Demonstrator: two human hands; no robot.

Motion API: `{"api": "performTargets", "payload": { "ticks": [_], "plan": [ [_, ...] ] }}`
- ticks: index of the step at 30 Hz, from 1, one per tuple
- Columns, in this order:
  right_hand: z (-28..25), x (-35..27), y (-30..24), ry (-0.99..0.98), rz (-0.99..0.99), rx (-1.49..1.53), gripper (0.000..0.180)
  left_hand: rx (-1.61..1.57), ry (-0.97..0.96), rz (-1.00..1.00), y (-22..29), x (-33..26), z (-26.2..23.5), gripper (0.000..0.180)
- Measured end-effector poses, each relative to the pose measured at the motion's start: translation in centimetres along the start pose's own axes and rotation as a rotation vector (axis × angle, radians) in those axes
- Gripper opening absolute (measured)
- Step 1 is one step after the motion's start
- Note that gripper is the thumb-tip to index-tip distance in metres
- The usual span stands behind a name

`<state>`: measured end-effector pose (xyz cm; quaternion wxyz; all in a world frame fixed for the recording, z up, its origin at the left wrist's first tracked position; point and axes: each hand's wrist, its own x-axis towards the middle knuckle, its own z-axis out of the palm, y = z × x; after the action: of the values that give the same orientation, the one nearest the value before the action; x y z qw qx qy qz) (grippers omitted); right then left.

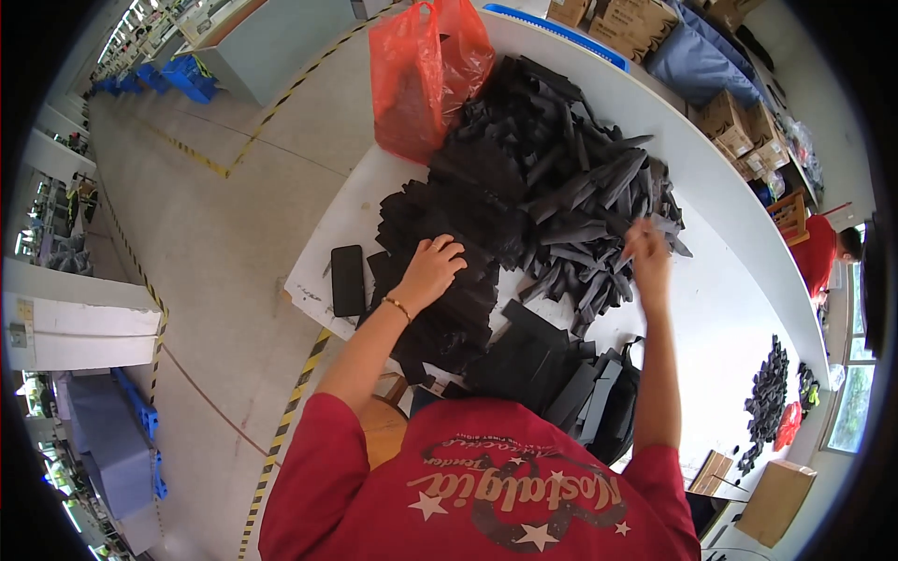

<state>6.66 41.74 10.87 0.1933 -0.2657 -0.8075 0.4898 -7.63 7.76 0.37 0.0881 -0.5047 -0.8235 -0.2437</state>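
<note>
My left hand [432, 272] rests on the near part of a layered heap of thin black pieces [477, 192], its fingers bent and a little apart. Nothing shows between them. On that wrist is a bracelet [398, 309]. My right hand [645, 248] is over the right side of a loose pile of dark grey-black folded strips [575, 234]. Motion smears its fingers, so whether they grip a strip cannot be seen. The two piles meet in the middle of the white table [720, 262].
A black phone [348, 280] lies by the left table edge. Behind the heap stands a red plastic bag [407, 89]. Close to my body are a black bag [524, 355] and flat dark pieces. More black pieces [767, 397] lie far right. A person in red [814, 252] is beyond the table.
</note>
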Motion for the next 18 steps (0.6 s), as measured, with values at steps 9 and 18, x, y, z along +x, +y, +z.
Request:
{"api": "performTargets", "payload": {
  "ticks": [9, 18],
  "plan": [
    [2.2, -13.3, 4.5, -0.252, -0.085, -0.396, 0.02, -0.087, -0.139, 0.029, -0.6, 2.1, 0.1, 0.018],
    [2.6, -15.2, 5.1, -0.293, -0.259, -0.435, 0.018, -0.004, -0.122, 0.115, -1.9, 1.6, 1.0, 0.013]
  ]
}}
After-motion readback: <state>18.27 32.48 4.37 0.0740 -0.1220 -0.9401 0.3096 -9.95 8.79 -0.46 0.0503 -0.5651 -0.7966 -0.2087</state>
